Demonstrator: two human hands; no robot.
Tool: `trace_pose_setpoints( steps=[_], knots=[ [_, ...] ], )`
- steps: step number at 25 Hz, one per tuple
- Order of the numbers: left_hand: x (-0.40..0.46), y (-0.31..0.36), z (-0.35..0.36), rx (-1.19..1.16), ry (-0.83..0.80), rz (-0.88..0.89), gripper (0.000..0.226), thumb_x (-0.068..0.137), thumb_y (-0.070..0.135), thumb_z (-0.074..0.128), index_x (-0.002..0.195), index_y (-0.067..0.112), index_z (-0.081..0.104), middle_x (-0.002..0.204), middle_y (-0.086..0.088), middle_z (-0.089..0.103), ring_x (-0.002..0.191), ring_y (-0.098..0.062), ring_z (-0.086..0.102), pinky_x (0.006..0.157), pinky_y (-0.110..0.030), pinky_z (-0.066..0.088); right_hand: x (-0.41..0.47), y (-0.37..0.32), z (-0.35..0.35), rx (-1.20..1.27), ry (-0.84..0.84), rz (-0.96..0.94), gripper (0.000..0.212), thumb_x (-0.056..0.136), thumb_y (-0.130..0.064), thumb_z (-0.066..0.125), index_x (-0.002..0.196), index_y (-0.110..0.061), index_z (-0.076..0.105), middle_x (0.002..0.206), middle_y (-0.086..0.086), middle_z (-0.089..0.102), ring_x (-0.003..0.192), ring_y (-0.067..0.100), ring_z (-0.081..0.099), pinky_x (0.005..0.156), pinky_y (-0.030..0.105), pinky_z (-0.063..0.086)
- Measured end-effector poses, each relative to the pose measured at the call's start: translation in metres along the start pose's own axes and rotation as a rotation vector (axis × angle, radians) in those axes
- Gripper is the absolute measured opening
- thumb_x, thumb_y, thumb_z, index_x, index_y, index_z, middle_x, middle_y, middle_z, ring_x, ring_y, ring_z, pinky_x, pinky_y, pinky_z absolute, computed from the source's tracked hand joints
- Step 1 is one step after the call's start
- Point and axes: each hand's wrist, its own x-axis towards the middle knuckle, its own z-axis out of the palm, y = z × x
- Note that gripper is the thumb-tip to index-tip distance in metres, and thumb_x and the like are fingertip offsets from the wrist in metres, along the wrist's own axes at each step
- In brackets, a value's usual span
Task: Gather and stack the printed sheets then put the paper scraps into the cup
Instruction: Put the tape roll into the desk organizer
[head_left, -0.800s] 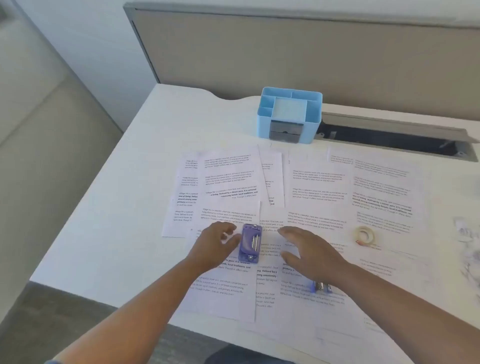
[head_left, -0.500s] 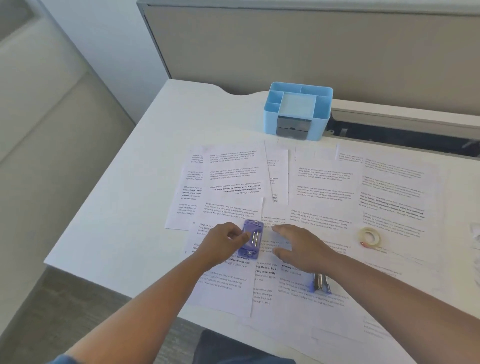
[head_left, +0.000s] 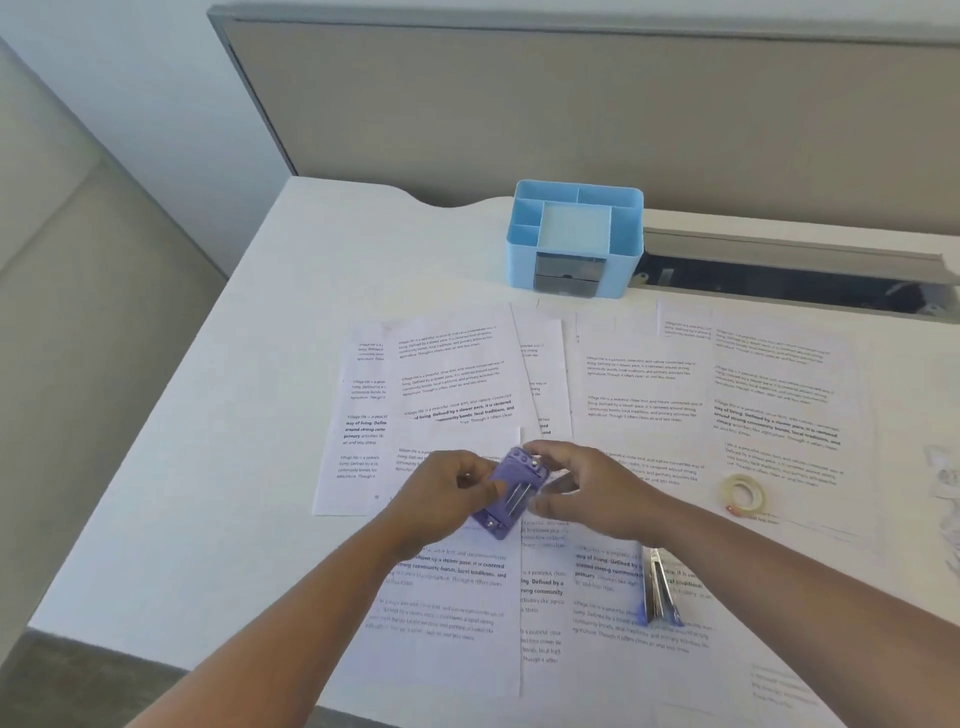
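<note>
Several printed sheets lie spread and overlapping across the white desk. A purple hole punch sits tilted above the sheets, gripped from both sides. My left hand curls round its left side and my right hand holds its right side and top. White paper scraps lie at the far right edge of the view, partly cut off. A light blue organiser cup with several compartments stands at the back of the desk.
A roll of clear tape lies on the sheets to the right. A blue stapler lies on the papers under my right forearm. A grey cable tray slot runs behind the sheets, below a beige partition.
My right hand moved left from the sheets onto the hole punch. Both hands now hold it, and it has tilted and lifted off the papers.
</note>
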Motion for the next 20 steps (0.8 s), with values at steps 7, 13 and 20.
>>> trace_pose_setpoints(
  steps=[7,13,20],
  knots=[
    [0.062,0.029,-0.034,-0.109,-0.245,0.097,0.033,0.088,0.034,0.073,0.097,0.002,0.069,0.094,-0.015,0.076,0.084,-0.020,0.064,0.084,-0.039,0.047,0.016,-0.014,-0.016,0.386,0.145,-0.019,0.035,0.090,-0.007,0.077,0.121,-0.022,0.071,0.117,0.003,0.074,0.089,0.013,0.069,0.089,0.034,0.060],
    [0.112,0.047,-0.027,-0.008,0.020,0.128,0.015,0.101,0.031,0.065,0.103,0.019,0.074,0.111,0.006,0.076,0.106,-0.016,0.068,0.098,-0.039,0.053,0.030,-0.006,-0.053,0.499,0.231,0.020,0.026,0.088,0.002,0.076,0.106,-0.015,0.074,0.118,0.012,0.068,0.079,0.020,0.070,0.075,0.029,0.057],
    [0.191,0.036,-0.026,0.816,0.395,0.268,0.053,0.102,0.056,0.049,0.149,0.031,0.052,0.164,0.005,0.036,0.155,-0.019,0.022,0.124,-0.043,0.015,0.058,-0.016,-0.124,0.389,0.504,-0.044,0.027,0.088,-0.003,0.074,0.104,-0.023,0.073,0.110,0.001,0.070,0.079,0.021,0.068,0.077,0.039,0.061]
  ],
)
